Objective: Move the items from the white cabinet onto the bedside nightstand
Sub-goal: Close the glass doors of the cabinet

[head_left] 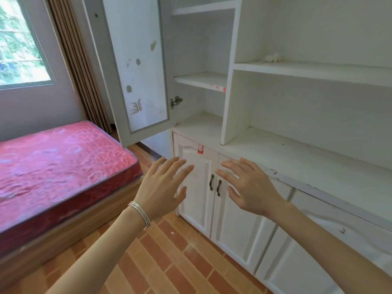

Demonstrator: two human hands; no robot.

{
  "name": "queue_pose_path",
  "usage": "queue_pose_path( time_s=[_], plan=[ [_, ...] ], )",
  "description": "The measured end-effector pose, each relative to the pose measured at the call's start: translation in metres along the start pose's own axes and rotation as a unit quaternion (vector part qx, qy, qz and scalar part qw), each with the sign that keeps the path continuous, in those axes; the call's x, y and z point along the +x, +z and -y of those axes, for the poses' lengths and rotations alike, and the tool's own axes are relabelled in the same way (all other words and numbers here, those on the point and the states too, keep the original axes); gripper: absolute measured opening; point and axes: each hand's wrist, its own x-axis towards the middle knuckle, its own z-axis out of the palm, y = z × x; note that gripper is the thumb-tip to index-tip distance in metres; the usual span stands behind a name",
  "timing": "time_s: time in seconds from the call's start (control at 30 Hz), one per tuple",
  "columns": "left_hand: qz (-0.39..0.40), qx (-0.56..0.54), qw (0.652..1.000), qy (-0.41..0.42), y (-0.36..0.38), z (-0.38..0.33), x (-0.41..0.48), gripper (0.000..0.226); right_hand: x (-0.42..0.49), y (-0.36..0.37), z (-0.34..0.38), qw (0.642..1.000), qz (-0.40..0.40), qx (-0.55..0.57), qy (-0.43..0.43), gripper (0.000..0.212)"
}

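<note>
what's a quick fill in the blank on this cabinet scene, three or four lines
The silver bracelet is on the ____ wrist.
The upper cabinet door stands ____.
The left hand and right hand hold ____.
The lower doors with dark handles are ____.
Missing words: left; open; nothing; shut.

Legible text: none recorded.
A red-and-white sticker point(200, 149) sat at the top of a lower cabinet door point(198, 209); its print was too small and blurred to read. Red marks point(219, 88) on a shelf point(201, 80) edge formed no letters.
</note>
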Motion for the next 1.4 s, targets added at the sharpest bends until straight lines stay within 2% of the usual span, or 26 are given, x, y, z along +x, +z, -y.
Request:
queue_pose_path(
  time_s=[0.37,0.67,0.83,1.07,1.27,1.4],
  plan=[
    [-0.010,0.024,0.999,-0.026,0.034,0.120,0.001,0.050,0.113,0.053,0.024,0.999,0.006,0.002,-0.033,0.043],
    [-0.030,0.091,0.995,-0.022,0.045,0.264,0.083,0.050,0.255,0.113,-0.010,0.998,-0.051,0.000,-0.036,0.042],
    [-0.042,0.127,0.990,-0.033,0.057,0.327,0.114,0.051,0.316,0.138,-0.027,0.998,-0.050,-0.014,-0.038,0.043],
    [-0.078,0.154,0.985,-0.013,0.074,0.403,0.133,0.050,0.362,0.155,-0.028,0.997,-0.053,-0.031,-0.044,0.042],
    [-0.139,0.135,0.980,-0.043,0.078,0.463,0.152,0.049,0.392,0.165,-0.027,0.998,-0.031,-0.058,0.001,0.044],
    [-0.148,0.119,0.982,-0.014,0.076,0.495,0.168,0.056,0.410,0.164,-0.019,0.996,-0.030,-0.083,0.027,0.044]
  ],
)
